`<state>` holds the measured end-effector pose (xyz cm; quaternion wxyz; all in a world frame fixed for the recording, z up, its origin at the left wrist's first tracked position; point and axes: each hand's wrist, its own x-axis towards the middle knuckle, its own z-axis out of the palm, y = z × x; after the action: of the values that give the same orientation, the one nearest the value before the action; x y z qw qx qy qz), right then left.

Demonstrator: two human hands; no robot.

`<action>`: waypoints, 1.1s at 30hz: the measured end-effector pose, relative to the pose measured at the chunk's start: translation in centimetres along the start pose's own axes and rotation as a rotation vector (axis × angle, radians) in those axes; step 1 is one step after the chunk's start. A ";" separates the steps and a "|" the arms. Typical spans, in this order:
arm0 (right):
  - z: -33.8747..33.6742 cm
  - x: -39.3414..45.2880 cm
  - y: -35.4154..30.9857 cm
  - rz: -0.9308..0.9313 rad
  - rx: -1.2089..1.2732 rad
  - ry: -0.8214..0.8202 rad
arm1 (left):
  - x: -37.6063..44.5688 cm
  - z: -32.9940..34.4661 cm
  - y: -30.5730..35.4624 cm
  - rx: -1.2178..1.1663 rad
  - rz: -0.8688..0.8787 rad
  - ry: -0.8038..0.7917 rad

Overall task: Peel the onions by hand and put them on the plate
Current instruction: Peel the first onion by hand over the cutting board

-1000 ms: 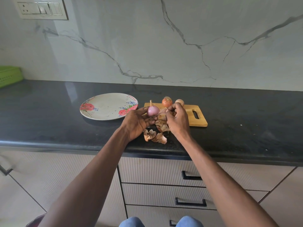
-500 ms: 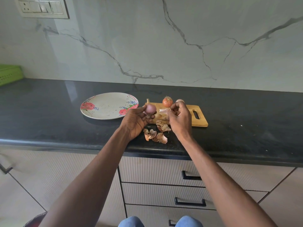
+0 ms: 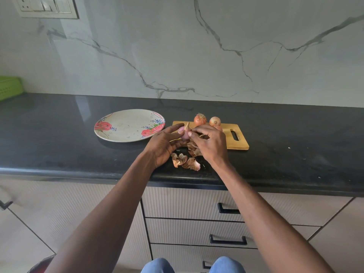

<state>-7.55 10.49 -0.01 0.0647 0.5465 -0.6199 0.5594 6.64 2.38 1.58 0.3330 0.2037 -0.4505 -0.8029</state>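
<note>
Held in the left hand (image 3: 163, 146): 1 pink onion (image 3: 185, 133), smooth, a little glossy, rounded, with a dry beige stalk pointing up. Gripped closely, thumb and fingers curled round it from the left and from below. Pinched also on its right side by the bent fingertips of the right hand (image 3: 211, 143); impossible to tell if a strip of skin is between them. Kept between both hands, above the left end of a flat rectangular wooden cutting board (image 3: 239, 142) with a slot handle, near the round plate (image 3: 128, 126) with red roses, apart from it.

On the far edge of the board, 2 unpeeled onions (image 3: 200, 119) (image 3: 214, 121), orange-brown and papery, one with a tuft of roots. Below the hands, on the dark speckled polished counter (image 3: 59, 138), thin dry brown skins (image 3: 186, 161), curled like shells.
</note>
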 end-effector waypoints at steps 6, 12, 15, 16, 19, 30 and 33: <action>-0.3 -0.2 -0.2 0.082 0.062 -0.012 | 0.2 -0.3 -0.1 -0.008 -0.006 -0.018; -0.3 -0.3 -0.1 0.125 0.106 -0.005 | 0.1 -0.1 -0.1 0.014 -0.019 -0.013; -0.4 -0.2 -0.2 0.150 0.085 0.009 | 0.2 -0.1 -0.1 0.034 -0.025 -0.014; -0.4 -0.2 -0.3 0.154 0.073 0.017 | 0.2 -0.1 -0.2 0.039 -0.024 -0.016; -0.3 0.0 -0.2 0.180 0.086 0.013 | 0.2 0.0 -0.2 0.031 -0.011 -0.019; -0.9 0.2 -1.1 0.274 0.226 -0.160 | 0.2 0.0 -1.0 0.119 0.118 -0.047; -0.7 0.2 -0.8 0.296 0.162 -0.125 | 0.2 -0.1 -1.1 0.159 0.162 -0.016</action>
<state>-7.37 11.08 0.90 -0.1012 0.4864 -0.6493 0.5758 6.14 2.64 0.56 0.3761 0.1862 -0.5302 -0.7368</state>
